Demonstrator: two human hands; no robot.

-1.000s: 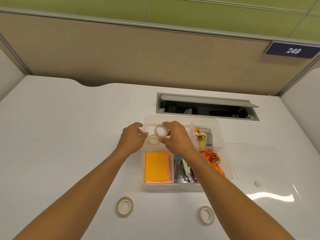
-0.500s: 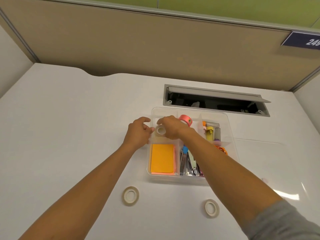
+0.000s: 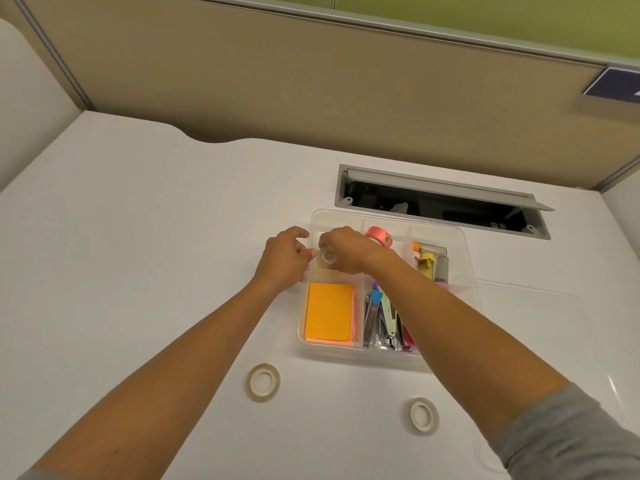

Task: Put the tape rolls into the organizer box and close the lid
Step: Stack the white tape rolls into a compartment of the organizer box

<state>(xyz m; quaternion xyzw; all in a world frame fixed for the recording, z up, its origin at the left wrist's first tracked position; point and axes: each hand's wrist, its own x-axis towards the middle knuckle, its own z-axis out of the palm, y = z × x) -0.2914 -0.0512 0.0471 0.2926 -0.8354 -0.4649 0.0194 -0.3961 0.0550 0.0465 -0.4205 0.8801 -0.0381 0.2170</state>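
Observation:
A clear plastic organizer box (image 3: 464, 258) stands open on the white desk. My right hand (image 3: 346, 249) is over its back-left compartment, fingers closed on a small clear tape roll (image 3: 327, 258) held low inside it. My left hand (image 3: 285, 259) rests at the box's left wall, fingers curled, its fingertips touching the same roll. A pink tape roll (image 3: 378, 235) stands in the back middle compartment. Two white tape rolls lie flat on the desk in front of the box, one at the left (image 3: 264, 381) and one at the right (image 3: 424, 415).
The box also holds orange sticky notes (image 3: 329, 311), staplers and clips (image 3: 384, 323) and markers (image 3: 429, 261). An open cable hatch (image 3: 443, 206) lies in the desk behind the box. A tan partition wall (image 3: 311, 88) closes the back. No lid is in view.
My right hand has lowered the clear tape roll from above the box down into the back-left compartment. The view has shifted, so the box sits further right.

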